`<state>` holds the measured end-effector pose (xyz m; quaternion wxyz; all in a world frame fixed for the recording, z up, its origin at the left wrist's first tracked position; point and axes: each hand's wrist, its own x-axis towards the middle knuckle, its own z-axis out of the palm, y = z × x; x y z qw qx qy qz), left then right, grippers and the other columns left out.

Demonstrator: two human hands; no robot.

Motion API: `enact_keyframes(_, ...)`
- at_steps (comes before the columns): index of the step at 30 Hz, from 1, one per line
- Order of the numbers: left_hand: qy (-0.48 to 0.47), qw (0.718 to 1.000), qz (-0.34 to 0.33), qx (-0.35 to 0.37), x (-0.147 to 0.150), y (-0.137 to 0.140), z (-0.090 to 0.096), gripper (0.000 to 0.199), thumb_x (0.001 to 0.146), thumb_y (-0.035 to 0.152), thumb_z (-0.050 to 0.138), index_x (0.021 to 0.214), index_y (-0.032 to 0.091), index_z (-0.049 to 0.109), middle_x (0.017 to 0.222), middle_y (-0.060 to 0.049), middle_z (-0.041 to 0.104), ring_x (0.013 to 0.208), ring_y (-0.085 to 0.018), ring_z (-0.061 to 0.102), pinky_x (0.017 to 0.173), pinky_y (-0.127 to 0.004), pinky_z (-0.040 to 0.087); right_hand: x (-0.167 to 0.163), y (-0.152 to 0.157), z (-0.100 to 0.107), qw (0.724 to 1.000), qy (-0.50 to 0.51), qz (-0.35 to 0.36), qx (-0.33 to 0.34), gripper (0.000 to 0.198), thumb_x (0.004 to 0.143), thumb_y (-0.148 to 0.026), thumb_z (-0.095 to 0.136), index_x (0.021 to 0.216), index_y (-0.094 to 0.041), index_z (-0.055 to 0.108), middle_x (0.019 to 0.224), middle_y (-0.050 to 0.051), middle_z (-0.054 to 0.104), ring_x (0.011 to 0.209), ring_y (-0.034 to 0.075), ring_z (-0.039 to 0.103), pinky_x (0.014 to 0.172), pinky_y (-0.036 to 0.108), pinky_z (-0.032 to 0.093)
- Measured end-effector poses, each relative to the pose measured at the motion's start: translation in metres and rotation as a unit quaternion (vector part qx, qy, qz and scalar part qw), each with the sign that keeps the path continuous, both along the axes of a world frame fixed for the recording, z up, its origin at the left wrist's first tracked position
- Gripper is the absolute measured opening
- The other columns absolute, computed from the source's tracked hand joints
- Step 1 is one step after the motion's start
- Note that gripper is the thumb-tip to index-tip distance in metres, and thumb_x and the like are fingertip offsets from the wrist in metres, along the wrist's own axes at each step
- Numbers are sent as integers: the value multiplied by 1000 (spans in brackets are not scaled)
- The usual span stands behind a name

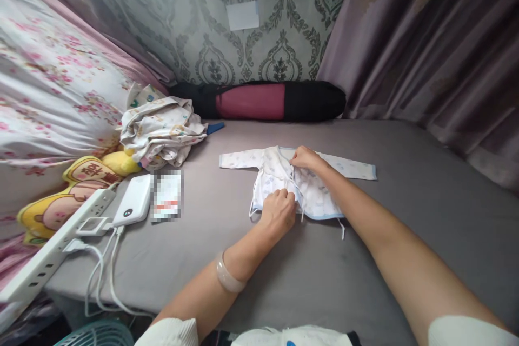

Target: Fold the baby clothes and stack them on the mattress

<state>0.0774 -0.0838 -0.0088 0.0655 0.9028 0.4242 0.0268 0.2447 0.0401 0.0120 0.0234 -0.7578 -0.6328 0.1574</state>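
Note:
A small white baby wrap top (273, 175) with pale prints, light blue trim and thin ties lies on the grey sheet, its sleeves stretched out to both sides. My left hand (279, 210) is closed on the lower part of its front panel, near the middle. Higher up, by the neckline, my right hand (307, 158) pinches the edge of the front opening. One tie hangs past the hem at the lower right. The fingertips of both hands are partly hidden from view.
Crumpled printed cloths (162, 127) lie at the left, beside a yellow plush cushion (83, 186). Nearer are a white power bank (133, 200), a blurred packet (167, 194) and a power strip (60, 240) with cables. A black-and-maroon roll (251, 101) lines the wall.

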Motion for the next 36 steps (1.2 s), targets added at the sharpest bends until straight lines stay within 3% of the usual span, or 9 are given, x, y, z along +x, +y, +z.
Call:
enact_keyframes(4, -6, 1000, -6, -6, -1, 1, -4, 24, 94, 23, 38, 98, 15, 60, 96, -10, 63, 90, -23, 62, 73, -32, 48, -4, 18, -4, 997, -12, 2, -79, 15, 62, -22, 69, 75, -13, 70, 68, 8, 67, 61, 18, 62, 49, 23, 39)
enact_keyframes(8, -16, 1000, -4, -11, 0, 3, -8, 23, 94, 25, 38, 98, 15, 59, 96, -10, 64, 90, -23, 62, 72, -31, 49, -5, 23, -3, 994, -10, 14, -110, 12, 60, -20, 70, 69, -13, 68, 60, 5, 64, 55, 17, 60, 47, 23, 39)
enact_keyframes(11, -21, 1000, -1, -18, -1, 4, -10, 23, 95, 26, 38, 98, 16, 59, 97, -9, 64, 92, -22, 62, 73, -31, 48, -6, 19, -1, 995, -10, 38, -92, 15, 62, -23, 69, 72, -12, 70, 64, 8, 67, 62, 19, 64, 51, 24, 41)
enact_keyframes(17, -24, 999, 1, -44, -3, 7, -6, 24, 96, 27, 37, 100, 17, 58, 99, -10, 64, 93, -22, 62, 71, -31, 48, -14, 6, 1, 993, -111, 19, 19, 32, 73, -16, 62, 103, -11, 72, 102, 21, 70, 100, 30, 66, 76, 32, 48)
enact_keyframes(21, -36, 998, 10, -60, -3, 6, -2, 25, 95, 34, 41, 97, 18, 60, 98, -9, 65, 89, -22, 63, 70, -30, 47, -21, 3, -2, 991, -133, 32, 10, 33, 80, -13, 57, 111, -12, 70, 109, 21, 68, 106, 28, 64, 85, 33, 46)
enact_keyframes(25, -73, 995, 28, -58, -4, 9, -4, 39, 98, 43, 31, 90, 19, 61, 92, -8, 65, 85, -21, 62, 72, -31, 48, -28, 2, 1, 989, -140, 40, -3, 32, 81, -7, 54, 108, -10, 70, 107, 22, 68, 104, 28, 64, 84, 33, 47)
enact_keyframes(31, -121, 987, 91, 49, -17, 27, -17, 30, 97, 25, 33, 112, 15, 56, 120, -14, 58, 118, -23, 51, 99, -37, 42, -54, -3, -7, 983, -80, 143, 89, 38, 92, -10, 36, 120, -14, 62, 125, 17, 60, 119, 23, 53, 96, 29, 39)
enact_keyframes(34, -88, 991, 90, 38, -22, 33, -26, 51, 95, 36, 41, 132, 3, 43, 144, -24, 41, 140, -30, 30, 112, -43, 31, -68, -2, -23, 975, -16, 203, 94, 41, 97, -22, 33, 131, -9, 53, 137, 17, 51, 130, 22, 42, 107, 30, 29)
enact_keyframes(36, -57, 993, 103, 17, -22, 34, -31, 66, 95, 45, 39, 140, -2, 34, 151, -27, 30, 144, -34, 20, 115, -48, 25, -74, 0, -36, 978, 7, 189, 90, 52, 99, -33, 29, 141, -6, 40, 150, 18, 37, 140, 25, 29, 113, 37, 20)
